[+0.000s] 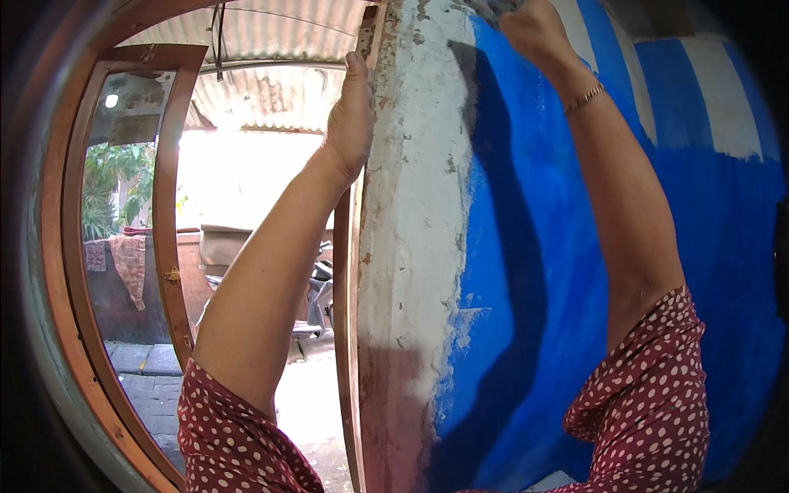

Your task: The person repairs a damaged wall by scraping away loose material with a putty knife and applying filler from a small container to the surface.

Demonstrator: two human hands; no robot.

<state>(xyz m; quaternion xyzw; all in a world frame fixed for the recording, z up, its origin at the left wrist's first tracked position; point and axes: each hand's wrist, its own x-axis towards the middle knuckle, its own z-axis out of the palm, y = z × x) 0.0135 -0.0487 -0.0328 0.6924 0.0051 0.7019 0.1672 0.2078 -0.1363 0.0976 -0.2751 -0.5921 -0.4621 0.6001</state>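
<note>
My left hand [352,115] is raised against the wooden door frame [349,329] at the edge of the wall. A straight digit points up along the wood; the other fingers are mostly hidden. High up on the right, my right hand [532,31] is closed beside the wall [567,246]. A dark, greyish shape [491,8] shows at its fingers, cut off by the top edge, so I cannot make out its kind. Below it, the wall is solid blue next to a rough whitish strip [423,197] with chipped, peeling patches. My right arm's shadow falls across the blue.
An open wooden-framed glass panel [168,205] stands at the left. Outside are a parked motorbike [319,300], a cloth [129,267] hanging over a low wall, plants [115,185] and a corrugated roof [279,94]. Blue and white stripes [715,90] cover the upper right wall.
</note>
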